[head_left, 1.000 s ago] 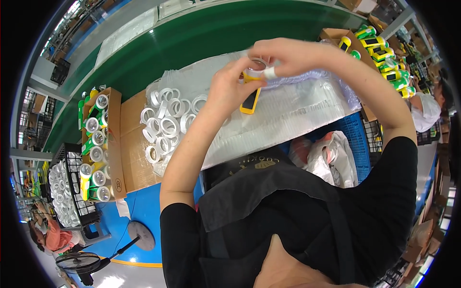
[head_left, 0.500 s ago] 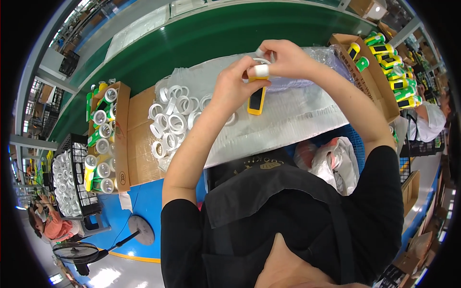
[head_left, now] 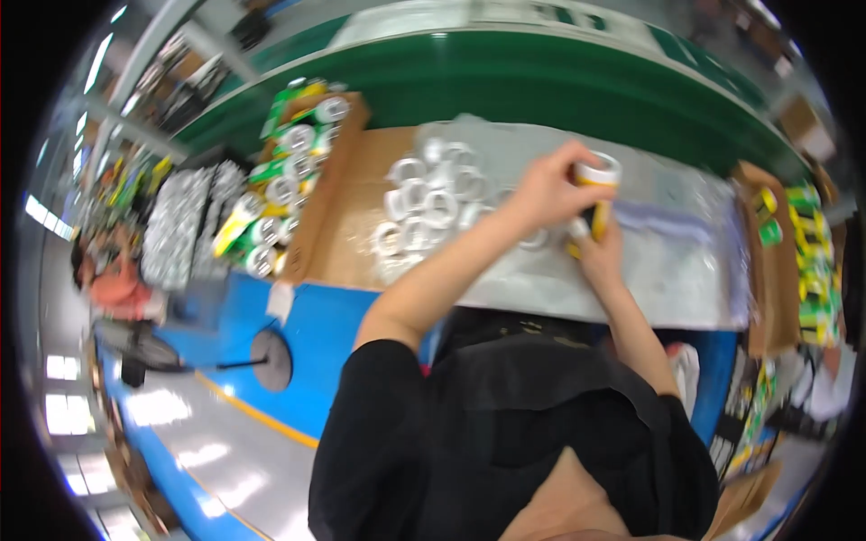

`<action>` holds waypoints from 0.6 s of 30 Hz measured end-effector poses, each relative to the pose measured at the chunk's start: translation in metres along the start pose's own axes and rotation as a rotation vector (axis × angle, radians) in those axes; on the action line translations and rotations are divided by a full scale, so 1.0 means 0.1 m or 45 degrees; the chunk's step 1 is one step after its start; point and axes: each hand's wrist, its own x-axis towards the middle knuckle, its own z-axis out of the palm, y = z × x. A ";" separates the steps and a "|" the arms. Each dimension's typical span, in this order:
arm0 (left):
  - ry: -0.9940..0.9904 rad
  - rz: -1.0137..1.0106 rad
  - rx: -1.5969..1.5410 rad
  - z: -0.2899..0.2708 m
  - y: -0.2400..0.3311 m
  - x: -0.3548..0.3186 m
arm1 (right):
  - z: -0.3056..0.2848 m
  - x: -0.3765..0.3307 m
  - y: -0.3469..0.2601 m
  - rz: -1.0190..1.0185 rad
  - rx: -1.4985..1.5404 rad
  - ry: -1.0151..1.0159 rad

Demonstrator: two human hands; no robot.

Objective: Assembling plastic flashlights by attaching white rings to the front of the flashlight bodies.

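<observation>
My left hand (head_left: 557, 187) is wrapped round the upper part of a yellow flashlight (head_left: 601, 216) with a dark panel, just below its head. A white ring (head_left: 606, 169) sits on the flashlight's head, which points away from me. Lower down, my right hand (head_left: 601, 252) grips the yellow body, and its fingers hide most of it. Left of my hands lies a loose heap of white rings (head_left: 440, 207) on the plastic-covered bench top (head_left: 505, 284). The picture is blurred by motion.
At the left stands a cardboard box (head_left: 327, 194) of green, yellow and white flashlights with clear heads. Another cardboard box (head_left: 762, 298) is at the right, with more flashlights (head_left: 812, 261) beyond it. Purple bubble wrap (head_left: 663, 221) lies on the bench. A floor fan (head_left: 149, 347) stands at the left.
My view has swung, so the bench sits further right and lower. My right hand has moved from the flashlight's head to its lower body; my left hand now grips near the ring.
</observation>
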 end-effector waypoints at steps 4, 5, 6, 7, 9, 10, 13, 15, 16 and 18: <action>0.064 -0.128 -0.310 -0.07 0.27 -0.02 | 0.05 -0.02 -0.30 -0.023 -0.157 -0.040; 0.137 0.014 -0.212 -0.12 0.24 -0.07 | 0.08 -0.06 -0.44 -0.044 -0.131 -0.090; 0.163 0.017 -0.199 -0.21 0.36 -0.12 | 0.02 -0.08 -0.58 0.229 0.382 -0.465; 0.026 0.048 -0.579 -0.29 0.50 -0.19 | 0.00 -0.06 -0.67 0.514 0.889 -0.837; -0.112 0.085 -0.945 -0.46 0.79 -0.37 | 0.10 0.01 -0.72 0.440 1.069 -1.221; -0.118 0.205 -0.836 -0.54 0.94 -0.46 | 0.11 0.03 -0.78 0.364 1.233 -1.576; -0.002 0.506 -0.397 -0.99 0.98 -0.53 | 0.34 0.22 -1.22 0.161 0.838 -1.365; 0.153 0.571 0.037 -1.59 1.06 -0.56 | 0.58 0.36 -0.94 -0.272 0.288 -0.727; 0.342 0.593 0.444 -1.88 1.12 -0.55 | 0.61 0.46 -0.97 -0.391 0.074 -0.568; 0.577 0.852 1.065 -2.54 1.08 -0.57 | 0.72 0.61 -0.96 -0.525 -0.118 -0.413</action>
